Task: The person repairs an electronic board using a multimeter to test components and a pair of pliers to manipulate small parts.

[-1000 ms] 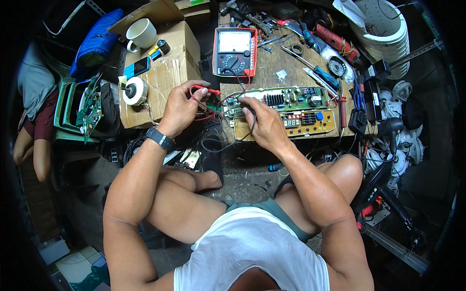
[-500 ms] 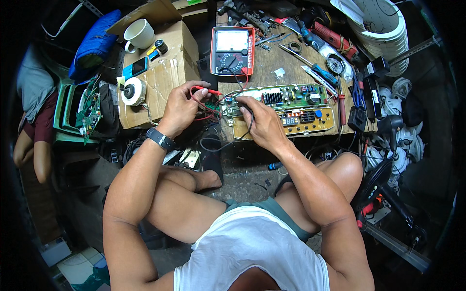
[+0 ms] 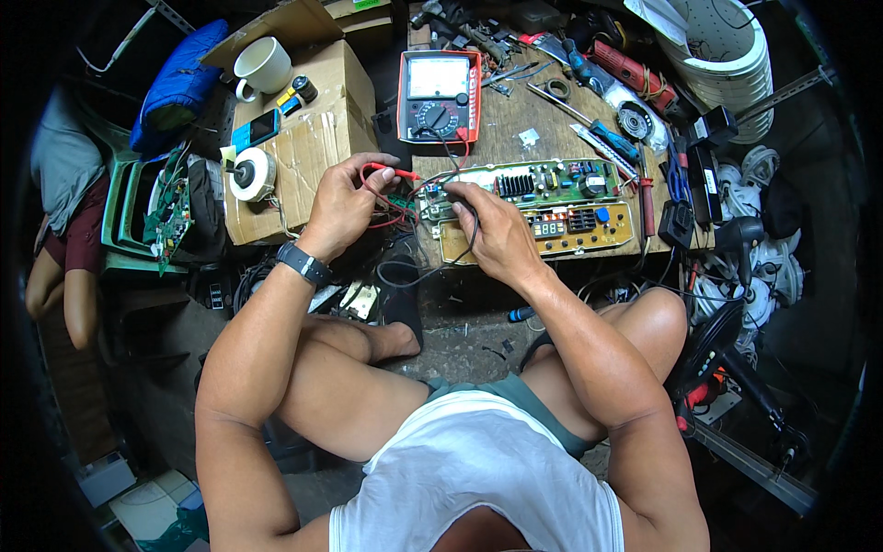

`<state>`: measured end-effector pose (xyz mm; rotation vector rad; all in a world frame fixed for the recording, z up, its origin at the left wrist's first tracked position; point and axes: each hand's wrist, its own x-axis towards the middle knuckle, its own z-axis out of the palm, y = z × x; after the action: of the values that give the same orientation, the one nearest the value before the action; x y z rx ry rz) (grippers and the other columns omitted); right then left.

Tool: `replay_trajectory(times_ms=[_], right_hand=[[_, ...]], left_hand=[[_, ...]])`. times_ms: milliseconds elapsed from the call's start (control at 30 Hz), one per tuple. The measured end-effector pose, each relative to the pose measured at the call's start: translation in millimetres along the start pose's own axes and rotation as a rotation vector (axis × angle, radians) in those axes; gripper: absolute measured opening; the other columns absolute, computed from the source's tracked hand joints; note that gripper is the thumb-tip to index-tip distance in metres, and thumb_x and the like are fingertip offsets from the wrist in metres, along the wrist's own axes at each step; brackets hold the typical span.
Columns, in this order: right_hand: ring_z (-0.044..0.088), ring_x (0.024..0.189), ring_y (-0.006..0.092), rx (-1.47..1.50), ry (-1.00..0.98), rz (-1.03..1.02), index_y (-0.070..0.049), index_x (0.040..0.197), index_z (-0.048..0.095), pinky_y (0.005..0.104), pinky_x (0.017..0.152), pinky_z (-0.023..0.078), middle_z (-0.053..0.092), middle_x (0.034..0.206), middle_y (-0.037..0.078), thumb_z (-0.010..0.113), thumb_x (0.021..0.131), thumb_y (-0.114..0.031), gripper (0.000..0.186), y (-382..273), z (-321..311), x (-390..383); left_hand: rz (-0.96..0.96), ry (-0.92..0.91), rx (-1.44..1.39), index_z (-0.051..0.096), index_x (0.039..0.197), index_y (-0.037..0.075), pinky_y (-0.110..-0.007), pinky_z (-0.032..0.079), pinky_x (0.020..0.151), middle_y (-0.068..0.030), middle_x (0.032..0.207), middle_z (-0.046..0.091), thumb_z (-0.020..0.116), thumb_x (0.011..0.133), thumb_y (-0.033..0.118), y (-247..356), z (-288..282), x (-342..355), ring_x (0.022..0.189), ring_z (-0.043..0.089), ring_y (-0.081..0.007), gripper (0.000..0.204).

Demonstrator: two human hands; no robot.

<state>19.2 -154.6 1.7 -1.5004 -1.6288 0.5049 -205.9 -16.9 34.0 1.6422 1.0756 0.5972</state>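
Observation:
My left hand (image 3: 342,204) is closed on a red test probe (image 3: 401,172), whose tip points at the left end of a green circuit board (image 3: 487,187). Over that same end, my right hand (image 3: 495,230) pinches a black probe that my fingers mostly hide; its black lead (image 3: 425,277) loops down to the left. A tan board (image 3: 589,241) with a small digit display lies along the near side of the green one. Beyond both boards stands an orange-cased analog multimeter (image 3: 440,97), with leads plugged into its lower right.
At left, a cardboard box (image 3: 308,152) carries a white mug (image 3: 264,64), a blue phone-like device (image 3: 256,130) and a small motor (image 3: 250,175). Screwdrivers (image 3: 618,136) and a red power tool (image 3: 635,75) lie on the bench's right. Another person (image 3: 69,184) sits far left.

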Motion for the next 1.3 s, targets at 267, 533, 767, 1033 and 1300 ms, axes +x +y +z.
replay_trajectory(times_ms=[267, 533, 767, 1033, 1300], right_hand=[[0.075, 0.11, 0.0445, 0.009, 0.047, -0.023, -0.005, 0.138, 0.068, 0.0499, 0.092, 0.06, 0.077, 0.119, 0.022, 0.069, 0.109, -0.008, 0.03, 2, 1, -3], [0.075, 0.111, 0.0452, 0.044, 0.05, -0.099, -0.003, 0.136, 0.068, 0.0504, 0.093, 0.062, 0.077, 0.122, 0.023, 0.069, 0.106, -0.008, 0.031, -16, -3, -12], [0.075, 0.096, 0.0423, 0.083, 0.007, -0.174, -0.002, 0.134, 0.069, 0.0489, 0.082, 0.061, 0.075, 0.109, 0.02, 0.077, 0.1, -0.004, 0.036, -37, -7, -33], [0.073, 0.1, 0.0396, 0.11, -0.102, -0.19, -0.001, 0.134, 0.069, 0.0489, 0.088, 0.06, 0.073, 0.11, 0.017, 0.071, 0.092, -0.002, 0.042, -51, -17, -58], [0.077, 0.1, 0.0388, 0.113, -0.112, -0.208, -0.005, 0.133, 0.069, 0.0473, 0.087, 0.062, 0.078, 0.113, 0.016, 0.08, 0.098, -0.009, 0.036, -53, -26, -72]], left_hand=[[-0.042, 0.002, -0.056, 0.076, 0.134, 0.0, -0.032, 0.061, 0.097, -0.0075, 0.115, 0.081, 0.071, 0.113, 0.015, 5, 2, 0, 0.108, 0.078, -0.0151, 0.026], [0.063, 0.096, 0.027, 0.077, 0.131, 0.001, -0.032, 0.062, 0.092, -0.0072, 0.109, 0.081, 0.073, 0.113, 0.02, 13, -12, 2, 0.102, 0.077, -0.0155, 0.026], [0.112, 0.097, 0.077, 0.076, 0.133, 0.003, -0.031, 0.06, 0.093, -0.005, 0.109, 0.079, 0.074, 0.113, 0.027, 21, -16, 0, 0.1, 0.075, -0.0138, 0.031], [0.163, 0.137, 0.102, 0.078, 0.129, 0.003, -0.03, 0.059, 0.084, -0.0047, 0.099, 0.079, 0.076, 0.112, 0.024, 34, -14, 1, 0.092, 0.073, -0.0125, 0.028], [0.175, 0.121, 0.132, 0.078, 0.13, 0.003, -0.029, 0.058, 0.084, -0.0038, 0.099, 0.078, 0.076, 0.112, 0.027, 44, -10, 2, 0.092, 0.072, -0.0119, 0.03]])
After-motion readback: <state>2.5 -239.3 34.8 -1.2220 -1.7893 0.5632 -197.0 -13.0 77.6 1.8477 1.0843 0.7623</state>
